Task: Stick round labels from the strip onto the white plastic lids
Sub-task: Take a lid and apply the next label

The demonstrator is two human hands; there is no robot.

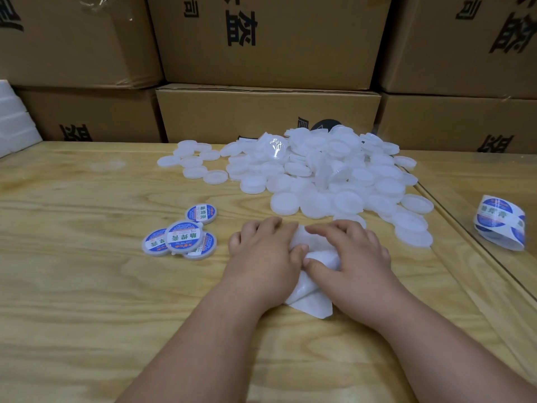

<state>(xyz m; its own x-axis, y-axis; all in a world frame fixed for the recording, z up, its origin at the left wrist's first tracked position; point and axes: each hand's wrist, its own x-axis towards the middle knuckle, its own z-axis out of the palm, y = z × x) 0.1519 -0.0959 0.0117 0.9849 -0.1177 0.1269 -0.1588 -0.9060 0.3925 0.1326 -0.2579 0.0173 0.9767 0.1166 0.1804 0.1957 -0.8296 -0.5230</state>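
Both hands meet near the middle of the wooden table (87, 286). My left hand (263, 254) and my right hand (347, 257) grip a white backing strip (311, 303) between them, thumbs pinching it. The strip trails toward me, its white back showing. What lies under the fingers is hidden. A large pile of plain white plastic lids (334, 173) spreads behind the hands. Several lids with blue-and-white round labels (183, 237) lie to the left of my left hand.
A curled roll of blue round labels (501, 222) lies at the far right, beyond a seam in the table. Stacked cardboard boxes (267, 112) wall off the back. White foam pieces (14, 120) sit at the far left edge.
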